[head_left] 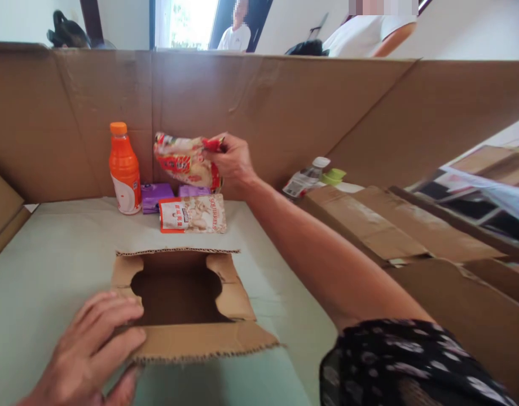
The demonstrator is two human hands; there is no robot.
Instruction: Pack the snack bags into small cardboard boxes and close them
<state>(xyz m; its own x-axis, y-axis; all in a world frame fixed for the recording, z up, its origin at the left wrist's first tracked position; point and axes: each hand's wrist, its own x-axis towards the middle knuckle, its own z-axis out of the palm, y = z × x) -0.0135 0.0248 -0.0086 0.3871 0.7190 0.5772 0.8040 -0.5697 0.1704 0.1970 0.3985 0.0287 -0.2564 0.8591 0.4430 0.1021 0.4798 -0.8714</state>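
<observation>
Up back, right hand [233, 163] grip pinches snack packet [185, 160] — print unreadable; left hand [92, 349] flat, open on carton flap [192, 341].

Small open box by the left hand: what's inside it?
The small open box shows only bare brown cardboard inside. The left hand and near flap cover the front corner, so that part stays unseen.

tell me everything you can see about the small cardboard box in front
The box is plain brown corrugated cardboard, small and open on top, with its flaps folded outward and rough, torn-looking edges. Its inside looks dark and no contents show. It sits on the pale green table, in front of the snack packets. The left hand rests on its near-left flap; the right hand is away from it.
</observation>
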